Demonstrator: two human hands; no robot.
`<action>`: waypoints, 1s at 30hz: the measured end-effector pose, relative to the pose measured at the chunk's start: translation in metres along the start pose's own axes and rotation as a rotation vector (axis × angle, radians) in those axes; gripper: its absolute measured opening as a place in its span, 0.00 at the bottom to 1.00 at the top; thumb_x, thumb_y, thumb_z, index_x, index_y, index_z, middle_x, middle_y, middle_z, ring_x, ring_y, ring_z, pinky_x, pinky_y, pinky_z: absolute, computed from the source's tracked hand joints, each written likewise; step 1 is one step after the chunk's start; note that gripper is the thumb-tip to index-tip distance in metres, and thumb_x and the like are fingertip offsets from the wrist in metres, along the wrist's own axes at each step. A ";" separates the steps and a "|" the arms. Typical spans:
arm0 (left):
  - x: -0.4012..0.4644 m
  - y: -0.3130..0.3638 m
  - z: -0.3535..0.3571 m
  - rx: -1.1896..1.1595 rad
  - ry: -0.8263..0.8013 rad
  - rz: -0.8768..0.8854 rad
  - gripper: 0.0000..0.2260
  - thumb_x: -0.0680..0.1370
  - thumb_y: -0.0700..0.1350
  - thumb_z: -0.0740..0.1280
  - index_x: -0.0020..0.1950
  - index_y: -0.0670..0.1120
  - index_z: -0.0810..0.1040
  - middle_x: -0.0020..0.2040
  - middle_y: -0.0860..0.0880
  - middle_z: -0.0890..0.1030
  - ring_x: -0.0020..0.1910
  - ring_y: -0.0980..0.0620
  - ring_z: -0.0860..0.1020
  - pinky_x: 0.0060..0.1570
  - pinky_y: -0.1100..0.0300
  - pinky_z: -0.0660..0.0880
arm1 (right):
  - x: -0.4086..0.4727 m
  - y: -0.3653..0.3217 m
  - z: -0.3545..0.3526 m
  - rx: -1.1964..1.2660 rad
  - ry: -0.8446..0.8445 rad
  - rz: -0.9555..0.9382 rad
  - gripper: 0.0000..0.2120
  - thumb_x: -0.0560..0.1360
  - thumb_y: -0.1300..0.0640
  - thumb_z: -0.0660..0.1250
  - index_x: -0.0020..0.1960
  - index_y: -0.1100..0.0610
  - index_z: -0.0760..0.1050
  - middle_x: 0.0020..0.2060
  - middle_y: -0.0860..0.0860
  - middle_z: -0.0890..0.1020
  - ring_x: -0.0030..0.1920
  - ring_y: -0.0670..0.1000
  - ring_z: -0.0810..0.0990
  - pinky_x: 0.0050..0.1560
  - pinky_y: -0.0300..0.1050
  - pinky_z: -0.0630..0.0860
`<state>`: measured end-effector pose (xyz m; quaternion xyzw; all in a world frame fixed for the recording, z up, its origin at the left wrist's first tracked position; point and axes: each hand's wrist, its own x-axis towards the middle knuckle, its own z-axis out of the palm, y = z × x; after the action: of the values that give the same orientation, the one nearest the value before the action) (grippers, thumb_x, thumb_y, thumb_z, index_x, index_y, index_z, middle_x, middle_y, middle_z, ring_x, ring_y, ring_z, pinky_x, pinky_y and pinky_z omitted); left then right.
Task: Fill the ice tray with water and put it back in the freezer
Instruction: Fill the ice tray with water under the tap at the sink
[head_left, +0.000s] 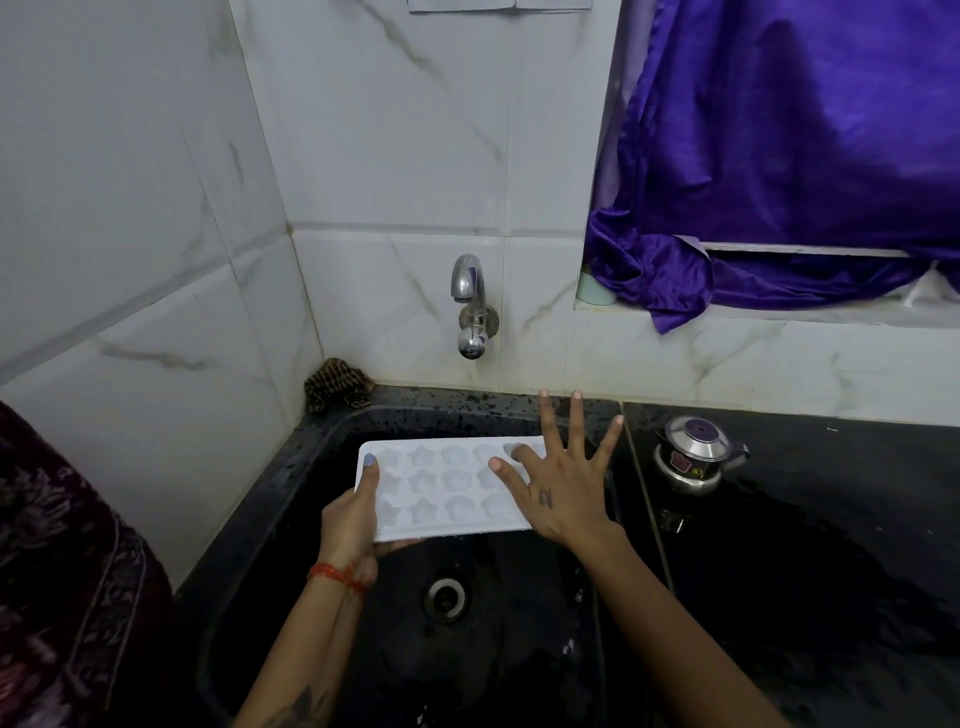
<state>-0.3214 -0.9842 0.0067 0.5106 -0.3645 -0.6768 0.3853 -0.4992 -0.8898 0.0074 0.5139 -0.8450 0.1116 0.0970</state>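
A white ice tray (447, 486) with star and flower moulds is held level over the black sink (311, 452). My left hand (350, 525) grips its left end, thumb on top. My right hand (558, 483) hovers flat over the tray's right end with fingers spread wide, covering that end; whether it touches the tray is unclear. The chrome tap (470, 304) sticks out of the tiled wall above the tray's far edge, and no water runs from it.
The sink drain (445, 597) lies below the tray. A small steel kettle (693, 454) stands on the black counter to the right. A dark scrubber (337, 384) sits in the sink's back left corner. A purple curtain (779, 156) hangs over the window ledge.
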 end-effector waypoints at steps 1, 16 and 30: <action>0.000 0.001 0.000 -0.002 0.000 0.000 0.15 0.75 0.56 0.67 0.42 0.44 0.79 0.39 0.45 0.82 0.36 0.46 0.81 0.21 0.54 0.77 | 0.001 -0.001 0.000 0.055 -0.015 0.015 0.41 0.69 0.28 0.29 0.60 0.39 0.74 0.72 0.48 0.32 0.70 0.58 0.22 0.59 0.69 0.19; 0.003 0.003 -0.002 0.007 0.013 0.030 0.15 0.75 0.56 0.68 0.41 0.44 0.79 0.38 0.46 0.82 0.35 0.47 0.81 0.20 0.55 0.76 | -0.002 0.005 0.002 0.019 0.078 -0.012 0.36 0.72 0.29 0.33 0.57 0.38 0.76 0.76 0.51 0.42 0.73 0.60 0.29 0.62 0.70 0.23; 0.009 -0.001 -0.005 0.022 -0.004 -0.002 0.16 0.74 0.57 0.67 0.43 0.43 0.79 0.43 0.43 0.83 0.40 0.44 0.81 0.33 0.47 0.81 | 0.000 -0.004 -0.014 0.334 -0.063 0.042 0.35 0.69 0.27 0.38 0.62 0.40 0.72 0.75 0.48 0.34 0.68 0.52 0.19 0.60 0.64 0.18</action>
<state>-0.3184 -0.9927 0.0011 0.5138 -0.3721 -0.6741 0.3784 -0.4953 -0.8871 0.0211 0.5083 -0.8279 0.2364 -0.0187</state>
